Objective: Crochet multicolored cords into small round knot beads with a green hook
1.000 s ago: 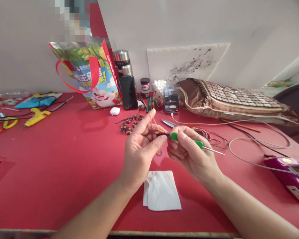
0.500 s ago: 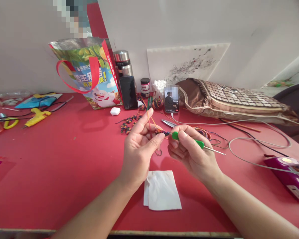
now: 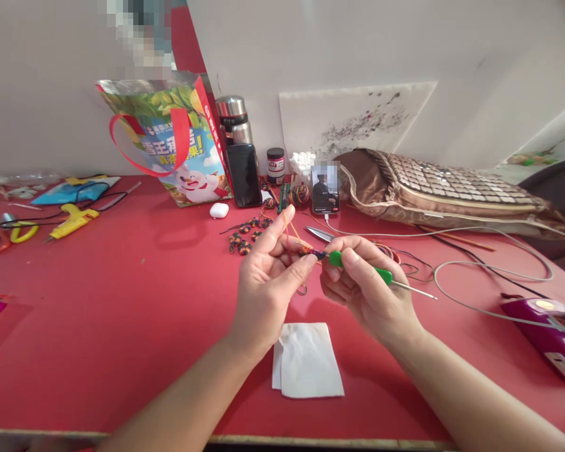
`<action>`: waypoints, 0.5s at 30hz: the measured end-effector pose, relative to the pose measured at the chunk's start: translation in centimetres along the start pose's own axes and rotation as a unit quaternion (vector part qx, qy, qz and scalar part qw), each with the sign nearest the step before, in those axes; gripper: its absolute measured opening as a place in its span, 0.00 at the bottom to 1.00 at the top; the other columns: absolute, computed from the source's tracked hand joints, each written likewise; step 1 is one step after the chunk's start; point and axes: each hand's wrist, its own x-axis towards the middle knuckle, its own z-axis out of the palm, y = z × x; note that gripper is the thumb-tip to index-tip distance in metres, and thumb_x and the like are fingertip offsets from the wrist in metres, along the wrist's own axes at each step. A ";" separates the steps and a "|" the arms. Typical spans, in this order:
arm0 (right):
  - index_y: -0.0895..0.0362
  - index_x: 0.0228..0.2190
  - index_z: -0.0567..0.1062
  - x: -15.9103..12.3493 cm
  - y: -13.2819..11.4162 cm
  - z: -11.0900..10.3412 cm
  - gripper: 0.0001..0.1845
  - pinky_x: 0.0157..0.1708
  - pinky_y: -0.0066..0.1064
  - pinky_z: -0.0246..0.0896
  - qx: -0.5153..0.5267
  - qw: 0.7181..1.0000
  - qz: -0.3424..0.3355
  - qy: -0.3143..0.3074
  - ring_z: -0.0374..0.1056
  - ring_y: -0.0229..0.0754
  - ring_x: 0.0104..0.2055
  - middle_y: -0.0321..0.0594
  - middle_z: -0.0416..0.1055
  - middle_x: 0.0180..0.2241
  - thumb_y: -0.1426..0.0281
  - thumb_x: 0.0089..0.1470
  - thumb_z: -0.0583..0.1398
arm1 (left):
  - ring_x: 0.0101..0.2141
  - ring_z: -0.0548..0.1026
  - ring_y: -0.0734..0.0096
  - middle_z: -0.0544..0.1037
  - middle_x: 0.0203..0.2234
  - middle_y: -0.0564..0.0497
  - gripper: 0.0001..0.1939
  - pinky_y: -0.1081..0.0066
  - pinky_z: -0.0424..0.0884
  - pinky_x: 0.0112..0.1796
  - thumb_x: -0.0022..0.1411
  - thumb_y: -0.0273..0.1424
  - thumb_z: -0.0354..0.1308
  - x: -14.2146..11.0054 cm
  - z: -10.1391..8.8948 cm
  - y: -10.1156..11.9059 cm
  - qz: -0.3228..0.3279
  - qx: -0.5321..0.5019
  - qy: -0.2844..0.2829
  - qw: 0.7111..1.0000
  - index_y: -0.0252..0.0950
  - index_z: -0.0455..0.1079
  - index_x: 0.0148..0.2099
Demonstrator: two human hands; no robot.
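Note:
My left hand pinches a small dark multicoloured piece of crochet between thumb and fingers. Orange and red yarn runs taut over its raised index finger. In my right hand is a crochet hook with a green handle, gripped between thumb and fingers. One thin metal end meets the crochet piece; the other sticks out to the right. The hook's tip in the stitches is too small to make out. Behind my left hand lies a curled multicoloured crochet strip.
A white folded tissue lies below my hands. Behind them are scissors, a yarn ball, a lit phone on a cable and a dark phone. A yellow glue gun lies left, a purple power strip right.
My right hand and the hook shifted slightly right and down. The crochet piece tilted up a little, then came back down, with my left hand still gripping it.

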 end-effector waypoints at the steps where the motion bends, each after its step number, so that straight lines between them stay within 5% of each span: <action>1: 0.55 0.36 0.79 0.0 0.0 0.0 0.14 0.20 0.26 0.54 -0.003 1.000 -0.004 0.003 0.55 0.29 0.20 0.31 0.68 0.25 0.57 0.65 0.70 | 0.32 0.73 0.77 0.77 0.34 0.55 0.34 0.77 0.73 0.32 0.59 0.27 0.76 0.0 0.0 0.0 0.001 0.001 -0.003 1.000 0.44 0.78 0.67; 6: 0.55 0.45 0.84 -0.3 0.0 -0.1 0.13 0.24 0.29 0.61 -0.045 0.999 -0.025 -0.002 0.61 0.33 0.23 0.33 0.69 0.26 0.58 0.68 0.68 | 0.30 0.73 0.79 0.76 0.34 0.56 0.36 0.77 0.73 0.31 0.61 0.27 0.74 -0.1 -0.1 0.0 0.002 0.005 -0.021 1.000 0.44 0.75 0.70; 15: 0.52 0.45 0.87 -0.5 0.7 -0.4 0.11 0.22 0.26 0.58 -0.053 0.996 -0.072 -0.003 0.59 0.31 0.22 0.33 0.70 0.25 0.60 0.70 0.67 | 0.30 0.72 0.79 0.76 0.34 0.56 0.33 0.77 0.73 0.30 0.61 0.27 0.75 -0.2 -0.2 -0.4 -0.002 -0.009 -0.026 1.000 0.48 0.77 0.68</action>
